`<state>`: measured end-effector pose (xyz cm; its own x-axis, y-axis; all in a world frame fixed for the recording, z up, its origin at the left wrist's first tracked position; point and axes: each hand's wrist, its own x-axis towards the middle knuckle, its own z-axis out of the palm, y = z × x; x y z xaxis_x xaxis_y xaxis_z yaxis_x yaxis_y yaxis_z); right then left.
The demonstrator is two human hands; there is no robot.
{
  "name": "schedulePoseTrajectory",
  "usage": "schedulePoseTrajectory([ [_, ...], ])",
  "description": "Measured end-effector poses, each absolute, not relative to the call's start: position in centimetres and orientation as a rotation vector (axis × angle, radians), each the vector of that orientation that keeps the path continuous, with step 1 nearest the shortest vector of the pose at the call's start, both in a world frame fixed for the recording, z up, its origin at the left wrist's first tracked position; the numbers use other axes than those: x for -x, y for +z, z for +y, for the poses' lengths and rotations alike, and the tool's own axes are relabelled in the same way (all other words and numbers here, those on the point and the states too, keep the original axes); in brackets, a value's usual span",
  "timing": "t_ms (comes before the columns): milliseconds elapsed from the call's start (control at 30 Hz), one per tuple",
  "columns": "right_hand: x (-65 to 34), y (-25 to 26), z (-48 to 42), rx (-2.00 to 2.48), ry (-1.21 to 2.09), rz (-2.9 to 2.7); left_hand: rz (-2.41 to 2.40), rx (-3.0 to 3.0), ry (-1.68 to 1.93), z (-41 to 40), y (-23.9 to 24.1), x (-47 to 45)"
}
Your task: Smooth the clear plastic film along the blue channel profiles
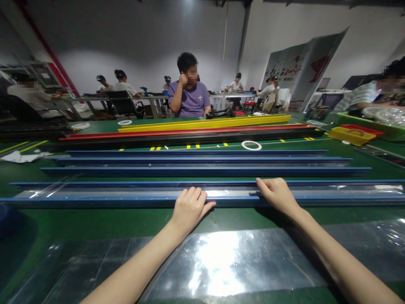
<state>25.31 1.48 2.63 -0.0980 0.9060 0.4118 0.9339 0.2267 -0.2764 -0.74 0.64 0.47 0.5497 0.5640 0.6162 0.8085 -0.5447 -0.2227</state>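
A long blue channel rail [133, 202] with raised edges lies across the green table in front of me. Clear plastic film [57, 188] wraps its left part, and its inner floor looks shiny. My left hand [190, 207] is curled over the near edge of this rail, fingers inside the channel and thumb outside. Further right, my right hand [278, 194] is closed at the far edge, its thumb resting there and its fingertips hidden beneath the hand. Below my forearms a wide sheet of clear film [253, 261] is spread flat, with a bright glare on it.
Behind lie more blue rails [205, 171], then a black-and-red rail [190, 137] and a yellow rail [205, 123]. A white tape ring [251, 145] sits behind the blue ones. Trays [352, 135] stand at right. A person in purple [190, 99] sits across the table.
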Motion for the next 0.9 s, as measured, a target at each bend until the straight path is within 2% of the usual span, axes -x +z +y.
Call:
schedulePoseTrajectory([
  [200, -24.9, 2.8, 1.4, 1.748, -0.100, -1.988, -1.094, 2.291, -0.660, 0.7, 0.6, 0.7],
  [467, -24.4, 2.8, 1.1, 1.803, -0.322, -2.111, -1.085, 2.299, -0.645, 0.7, 0.6, 0.8],
  [900, -24.3, 2.7, 1.1, 1.826, -0.353, -2.123, -1.087, 2.303, -0.653, 0.7, 0.7, 0.8],
])
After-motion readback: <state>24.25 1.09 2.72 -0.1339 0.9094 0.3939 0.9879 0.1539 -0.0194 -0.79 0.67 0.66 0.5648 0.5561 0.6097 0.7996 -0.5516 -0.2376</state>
